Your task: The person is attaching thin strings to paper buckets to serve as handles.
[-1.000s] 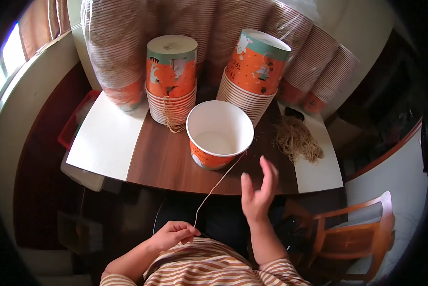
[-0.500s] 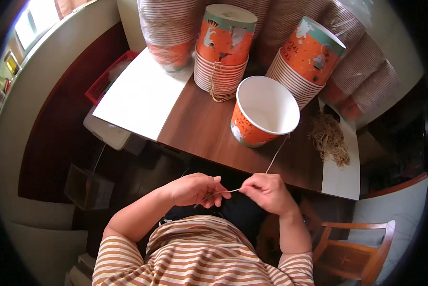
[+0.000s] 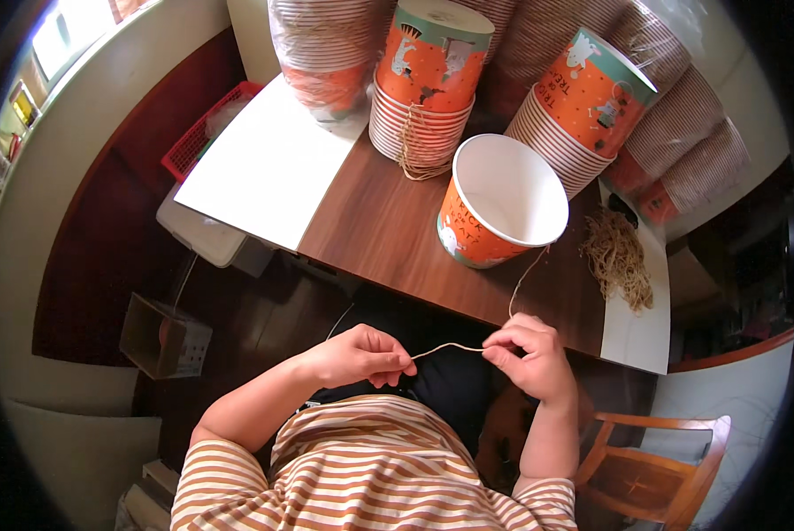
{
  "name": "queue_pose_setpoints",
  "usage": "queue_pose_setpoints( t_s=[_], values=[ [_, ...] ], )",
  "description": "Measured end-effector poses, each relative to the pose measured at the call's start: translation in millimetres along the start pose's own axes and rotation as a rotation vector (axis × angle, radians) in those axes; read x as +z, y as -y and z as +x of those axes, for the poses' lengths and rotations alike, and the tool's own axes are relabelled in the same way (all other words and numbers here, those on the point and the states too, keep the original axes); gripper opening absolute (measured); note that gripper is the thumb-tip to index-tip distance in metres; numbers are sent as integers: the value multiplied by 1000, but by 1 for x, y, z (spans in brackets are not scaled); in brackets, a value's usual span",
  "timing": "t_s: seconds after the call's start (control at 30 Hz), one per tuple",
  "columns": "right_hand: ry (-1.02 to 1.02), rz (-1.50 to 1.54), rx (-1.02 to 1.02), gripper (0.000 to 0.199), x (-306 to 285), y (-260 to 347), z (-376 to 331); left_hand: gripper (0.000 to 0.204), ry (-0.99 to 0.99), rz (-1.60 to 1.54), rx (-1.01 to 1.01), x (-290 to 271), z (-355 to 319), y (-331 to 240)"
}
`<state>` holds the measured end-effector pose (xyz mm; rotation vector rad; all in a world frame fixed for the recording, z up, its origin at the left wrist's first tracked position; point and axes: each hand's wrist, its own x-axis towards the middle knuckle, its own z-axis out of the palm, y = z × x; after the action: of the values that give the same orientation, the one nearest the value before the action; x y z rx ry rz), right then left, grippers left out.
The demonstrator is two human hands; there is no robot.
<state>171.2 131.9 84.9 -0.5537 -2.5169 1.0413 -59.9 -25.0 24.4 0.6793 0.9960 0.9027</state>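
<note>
A piece of thin tan twine hangs slackly between my hands, in front of the table edge. My left hand pinches one part of it between thumb and forefinger. With thumb and fingertips, my right hand grips it further along. From there the twine rises to the right side of an orange paper bucket, just below its rim. The bucket stands upright on the table, its white inside showing; neither hand touches it. How the twine joins the bucket is too small to make out.
Behind the bucket stand two upside-down bucket stacks, one left with twine hanging on it, one right. Plastic-wrapped stacks line the back. Loose twine lies at the table's right. A wooden chair stands lower right, a box lower left.
My left fingers were loosely spread around the twine and now pinch it. My right hand has shifted right. The view has moved slightly; the bucket appears to stay put.
</note>
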Motion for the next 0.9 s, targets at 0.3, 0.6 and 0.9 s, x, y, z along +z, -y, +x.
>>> queue_pose_setpoints(
  t_s=[0.3, 0.6, 0.9],
  values=[
    [172, 401, -31, 55, 64, 27, 12, 25, 64, 305, 96, 19, 3, -26],
    [-136, 196, -135, 22, 70, 17, 14, 28, -70, -47, 16, 10, 6, -25],
    [-129, 181, -165, 20, 68, 12, 14, 26, -42, -70, 56, 8, 14, -18]
  ],
)
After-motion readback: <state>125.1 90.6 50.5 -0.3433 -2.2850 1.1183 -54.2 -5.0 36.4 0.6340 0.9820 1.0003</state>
